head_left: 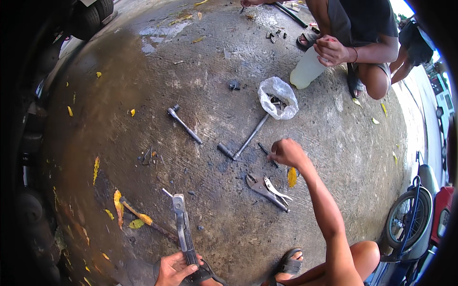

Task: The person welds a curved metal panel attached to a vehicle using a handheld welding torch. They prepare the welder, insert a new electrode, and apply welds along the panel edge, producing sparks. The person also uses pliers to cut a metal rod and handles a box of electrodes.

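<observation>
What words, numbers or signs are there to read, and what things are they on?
None that I can read.
Pale patch on the red vehicle: too small and blurred.
Metal tool in the left hand, pliers: no readable marks.

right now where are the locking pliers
In the head view, the locking pliers lie on the ground right of centre, below your right hand and just lower left of a yellow leaf.

From afar I see a grey, blocky-headed bar (pixel 183 224), held at its darker end; a dark rod (pixel 263 148) slants right of the bar.
</observation>
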{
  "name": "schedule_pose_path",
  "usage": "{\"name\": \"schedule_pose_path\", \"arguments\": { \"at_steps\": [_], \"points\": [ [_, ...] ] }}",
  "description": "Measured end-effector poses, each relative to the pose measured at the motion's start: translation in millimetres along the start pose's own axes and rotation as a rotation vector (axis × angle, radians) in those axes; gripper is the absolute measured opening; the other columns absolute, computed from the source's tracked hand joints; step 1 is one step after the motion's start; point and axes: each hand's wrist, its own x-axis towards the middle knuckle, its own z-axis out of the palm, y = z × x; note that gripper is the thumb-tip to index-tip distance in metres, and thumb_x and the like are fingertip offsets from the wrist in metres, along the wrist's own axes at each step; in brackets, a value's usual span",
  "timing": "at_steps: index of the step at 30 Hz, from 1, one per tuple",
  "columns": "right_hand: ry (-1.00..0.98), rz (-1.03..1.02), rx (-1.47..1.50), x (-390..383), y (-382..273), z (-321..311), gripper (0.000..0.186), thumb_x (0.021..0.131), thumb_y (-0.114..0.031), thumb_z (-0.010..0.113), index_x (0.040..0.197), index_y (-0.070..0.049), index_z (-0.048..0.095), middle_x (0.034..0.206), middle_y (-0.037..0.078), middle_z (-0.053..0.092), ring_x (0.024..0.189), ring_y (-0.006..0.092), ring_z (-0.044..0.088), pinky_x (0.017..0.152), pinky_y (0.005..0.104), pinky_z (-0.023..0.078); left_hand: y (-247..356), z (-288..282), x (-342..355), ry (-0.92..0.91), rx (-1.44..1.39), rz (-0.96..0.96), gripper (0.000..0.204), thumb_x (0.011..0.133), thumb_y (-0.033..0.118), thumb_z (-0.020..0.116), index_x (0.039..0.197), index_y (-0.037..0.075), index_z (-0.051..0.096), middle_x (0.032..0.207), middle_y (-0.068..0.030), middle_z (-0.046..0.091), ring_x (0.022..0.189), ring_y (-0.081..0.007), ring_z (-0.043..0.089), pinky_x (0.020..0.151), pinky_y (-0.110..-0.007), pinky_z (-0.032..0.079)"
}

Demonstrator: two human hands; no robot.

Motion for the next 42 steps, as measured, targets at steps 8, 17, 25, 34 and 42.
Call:
{"name": "schedule_pose_path", "arguments": {
  "at_steps": [8, 17, 25, 34, 42],
  "points": [
    [0.078, 0.035, 0.021, -12.8, 3.6, 28.7, 0.018, 0.080, -0.016, 0.067, 0.093, -0.005, 0.071, 0.088, 0.016, 0.072, 0.085, 0.0339, 0.069, 0.076, 0.0431, 0.054, -1.0, 0.3, -3.1, -0.002, -0.016, 0.016, 0.031, 0.088, 0.005, 0.069, 0.115, -0.007, 0.060, 0.102, -0.0109, 0.068, 0.096, -0.0188, 0.065, 0.089, -0.031, 0.051],
    [0.256, 0.086, 0.569, -29.8, -1.3, 44.2, 0.025, 0.090, -0.016, 0.060, 0.105, 0.003, 0.065, 0.090, 0.015, 0.072, 0.084, 0.0283, 0.069, 0.075, 0.0391, 0.052, -2.1, 0.1, -3.5, -0.019, 0.002, 0.050, 0.031, 0.090, 0.005, 0.067, 0.116, -0.008, 0.059, 0.099, -0.0119, 0.068, 0.091, -0.0199, 0.067, 0.084, -0.031, 0.053],
    [0.117, 0.182, 1.522, -61.8, -73.7, 44.9, 0.027, 0.100, -0.012, 0.046, 0.121, 0.000, 0.059, 0.096, 0.002, 0.066, 0.074, 0.0049, 0.053, 0.069, 0.0221, 0.046, -10.5, -3.5, 2.5, 0.080, -0.035, 0.060, 0.035, 0.082, 0.003, 0.072, 0.110, -0.012, 0.059, 0.101, -0.0194, 0.067, 0.093, -0.0257, 0.068, 0.083, -0.035, 0.055],
    [0.038, -0.060, 1.574, -79.0, -175.1, 33.7, 0.048, 0.092, -0.006, 0.066, 0.137, 0.000, 0.050, 0.103, 0.002, 0.064, 0.088, 0.0120, 0.064, 0.071, 0.0262, 0.053, 9.4, -4.4, -2.1, 0.167, -0.051, 0.241, 0.036, 0.087, 0.004, 0.068, 0.117, -0.011, 0.056, 0.102, -0.0172, 0.067, 0.086, -0.0220, 0.069, 0.079, -0.035, 0.057],
    [0.041, -0.138, 1.616, -73.8, -197.8, 28.6, 0.053, 0.089, -0.007, 0.068, 0.138, 0.002, 0.049, 0.100, 0.004, 0.062, 0.085, 0.0149, 0.066, 0.068, 0.0249, 0.052, 1.3, -21.5, -8.4, 0.288, -0.050, 0.264, 0.042, 0.086, 0.006, 0.071, 0.121, -0.009, 0.056, 0.113, -0.0155, 0.065, 0.099, -0.0205, 0.066, 0.092, -0.036, 0.052]
  ]
}}
